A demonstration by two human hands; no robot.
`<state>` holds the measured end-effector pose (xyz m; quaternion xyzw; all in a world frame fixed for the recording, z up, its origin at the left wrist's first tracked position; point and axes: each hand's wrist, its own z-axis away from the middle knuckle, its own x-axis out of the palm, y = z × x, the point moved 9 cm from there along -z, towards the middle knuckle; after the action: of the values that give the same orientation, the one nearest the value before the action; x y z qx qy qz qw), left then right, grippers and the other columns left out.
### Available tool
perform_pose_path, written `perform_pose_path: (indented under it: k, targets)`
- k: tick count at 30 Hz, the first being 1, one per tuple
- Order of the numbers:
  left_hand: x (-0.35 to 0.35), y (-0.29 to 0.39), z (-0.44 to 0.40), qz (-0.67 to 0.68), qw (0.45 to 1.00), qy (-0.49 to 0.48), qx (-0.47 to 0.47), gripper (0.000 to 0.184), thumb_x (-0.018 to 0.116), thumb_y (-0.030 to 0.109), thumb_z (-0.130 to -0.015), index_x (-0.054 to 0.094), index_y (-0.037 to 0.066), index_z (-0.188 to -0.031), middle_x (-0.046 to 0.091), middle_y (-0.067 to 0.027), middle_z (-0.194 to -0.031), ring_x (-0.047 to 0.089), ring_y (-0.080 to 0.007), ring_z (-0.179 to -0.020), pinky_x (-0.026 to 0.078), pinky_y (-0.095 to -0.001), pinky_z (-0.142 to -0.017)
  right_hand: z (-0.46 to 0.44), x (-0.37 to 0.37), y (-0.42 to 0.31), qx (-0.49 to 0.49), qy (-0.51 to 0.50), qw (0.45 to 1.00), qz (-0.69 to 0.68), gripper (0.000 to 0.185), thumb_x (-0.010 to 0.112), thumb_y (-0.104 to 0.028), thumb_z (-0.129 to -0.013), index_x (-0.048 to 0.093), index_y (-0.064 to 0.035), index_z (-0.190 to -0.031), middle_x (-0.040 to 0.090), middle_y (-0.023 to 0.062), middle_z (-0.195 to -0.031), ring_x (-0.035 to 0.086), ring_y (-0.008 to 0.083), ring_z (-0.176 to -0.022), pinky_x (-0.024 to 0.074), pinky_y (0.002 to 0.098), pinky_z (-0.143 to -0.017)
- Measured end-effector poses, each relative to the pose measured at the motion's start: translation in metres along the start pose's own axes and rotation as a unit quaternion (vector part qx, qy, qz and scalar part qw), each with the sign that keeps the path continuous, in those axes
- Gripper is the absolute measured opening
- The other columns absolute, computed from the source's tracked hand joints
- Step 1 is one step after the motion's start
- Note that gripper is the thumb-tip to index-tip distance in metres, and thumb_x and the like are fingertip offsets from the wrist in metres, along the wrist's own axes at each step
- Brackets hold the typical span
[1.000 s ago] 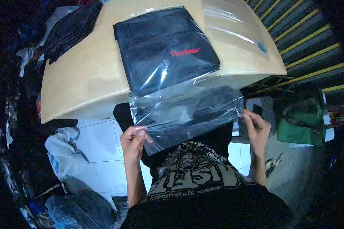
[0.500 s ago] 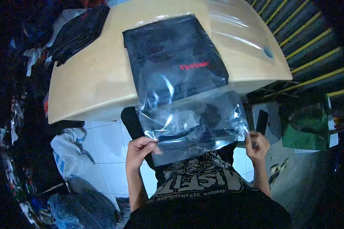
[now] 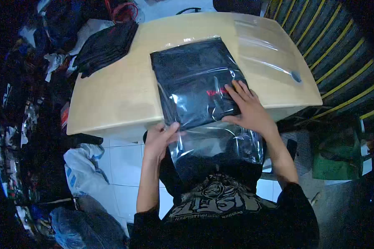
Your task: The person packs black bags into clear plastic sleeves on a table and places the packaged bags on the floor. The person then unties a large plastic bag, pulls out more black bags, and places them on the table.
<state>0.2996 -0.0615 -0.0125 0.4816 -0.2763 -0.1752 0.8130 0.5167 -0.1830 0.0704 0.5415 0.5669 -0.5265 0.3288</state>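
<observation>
A folded black cloth item [image 3: 191, 83] with red lettering lies on the light wooden table [image 3: 112, 97], inside a clear plastic bag [image 3: 216, 143]. The loose end of the bag hangs over the table's near edge, toward the black shirt. My left hand [image 3: 158, 139] pinches the bag's left side near the table edge, thumb against fingers. Spread fingers of my right hand [image 3: 249, 108] rest flat on the bag over the right part of the black item, partly covering the red lettering.
Folded black cloths [image 3: 108, 47] are stacked at the table's back left. Clear plastic sheets [image 3: 266, 52] lie on the right part. A white plastic sack [image 3: 85, 170] sits on the floor at left, a green bag [image 3: 336, 159] at right. Yellow-striped slats [image 3: 328, 50] stand beyond the table.
My right hand has let go of the bag's open corner and moved up onto the black item. My left hand has moved up along the bag's left side. The view has shifted, showing more table.
</observation>
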Motion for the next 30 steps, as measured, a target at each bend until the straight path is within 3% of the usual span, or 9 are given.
perform_pose_path:
  k: [3,4,7,9,11,15,18,22,30]
  targets:
    - [-0.002,-0.009,0.000,0.004,1.000,-0.004,0.000,0.033,0.068,0.007,-0.082,0.054,-0.008,-0.108,0.064,-0.0142,-0.090,0.067,-0.0218,-0.077,0.057,-0.0311,-0.067,0.001,0.005,-0.002,0.005,0.009,1.000,-0.008,0.087,0.069,-0.052,-0.071,0.036,-0.0084,-0.138,0.028,0.0189,-0.146,0.024,0.0375,-0.135,0.0230,0.0539,-0.106]
    - [-0.005,-0.009,0.002,-0.008,1.000,0.004,0.000,0.031,0.068,0.006,-0.082,0.055,-0.008,-0.107,0.065,-0.0138,-0.088,0.067,-0.0216,-0.077,0.057,-0.0305,-0.067,0.004,-0.009,-0.009,-0.024,0.063,0.997,-0.022,0.075,0.071,-0.042,-0.074,0.044,-0.0064,-0.133,0.041,0.0206,-0.137,0.038,0.0353,-0.129,0.0332,0.0484,-0.102]
    - [-0.010,-0.007,0.012,-0.026,0.999,0.021,-0.004,0.028,0.068,0.001,-0.080,0.056,-0.007,-0.104,0.065,-0.0128,-0.084,0.067,-0.0207,-0.074,0.057,-0.0288,-0.065,0.032,-0.023,0.035,0.179,0.158,0.919,-0.312,0.056,0.073,-0.029,-0.077,0.053,-0.0008,-0.121,0.061,0.0212,-0.112,0.060,0.0295,-0.106,0.0465,0.0390,-0.087]
    - [-0.015,-0.008,0.022,-0.004,0.999,0.032,-0.011,0.026,0.068,-0.002,-0.079,0.057,-0.006,-0.102,0.066,-0.0123,-0.081,0.067,-0.0200,-0.072,0.057,-0.0280,-0.064,0.065,-0.032,0.062,0.300,0.226,0.879,-0.294,0.040,0.072,-0.020,-0.079,0.059,0.0034,-0.109,0.068,0.0187,-0.088,0.067,0.0201,-0.080,0.0510,0.0297,-0.071]
    - [-0.020,-0.015,0.029,0.001,0.999,0.035,-0.029,0.024,0.068,-0.003,-0.079,0.057,-0.006,-0.100,0.066,-0.0139,-0.081,0.067,-0.0190,-0.070,0.057,-0.0274,-0.063,0.086,-0.003,0.070,0.357,0.082,0.892,-0.266,0.039,0.069,-0.023,-0.083,0.058,0.0059,-0.106,0.067,0.0141,-0.080,0.065,0.0136,-0.077,0.0510,0.0273,-0.066]
    - [-0.029,-0.028,0.035,-0.012,0.999,0.031,-0.025,0.022,0.067,0.002,-0.081,0.057,-0.007,-0.099,0.066,-0.0166,-0.082,0.067,-0.0200,-0.069,0.057,-0.0280,-0.062,0.096,0.065,0.050,0.325,0.029,0.675,-0.662,0.024,0.066,-0.016,-0.085,0.059,0.0042,-0.095,0.065,0.0094,-0.080,0.064,0.0150,-0.074,0.0506,0.0267,-0.065]
    - [-0.036,-0.028,0.038,-0.019,1.000,0.023,-0.005,0.019,0.067,0.008,-0.083,0.058,-0.005,-0.094,0.066,-0.0160,-0.081,0.066,-0.0191,-0.067,0.056,-0.0288,-0.061,0.088,0.067,0.041,0.283,-0.029,0.734,-0.616,0.018,0.068,-0.012,-0.083,0.058,-0.0003,-0.073,0.064,0.0086,-0.074,0.064,0.0139,-0.069,0.0510,0.0269,-0.064]
    - [-0.046,-0.031,0.042,-0.035,0.999,0.032,0.019,0.016,0.066,0.009,-0.084,0.057,-0.003,-0.089,0.066,-0.0165,-0.079,0.065,-0.0194,-0.064,0.055,-0.0311,-0.058,0.092,0.069,0.029,0.270,-0.051,0.685,-0.675,0.021,0.064,-0.011,-0.087,0.055,0.0003,-0.071,0.065,0.0110,-0.072,0.065,0.0150,-0.071,0.0511,0.0280,-0.063]
    - [-0.043,-0.051,0.047,-0.002,0.999,0.017,-0.027,0.016,0.064,0.011,-0.086,0.062,-0.005,-0.088,0.067,-0.0187,-0.079,0.067,-0.0215,-0.066,0.055,-0.0322,-0.059,0.100,0.065,0.026,0.323,-0.005,0.750,-0.578,0.021,0.056,-0.016,-0.092,0.063,0.0019,-0.084,0.064,0.0060,-0.067,0.059,0.0094,-0.057,0.0474,0.0225,-0.054]
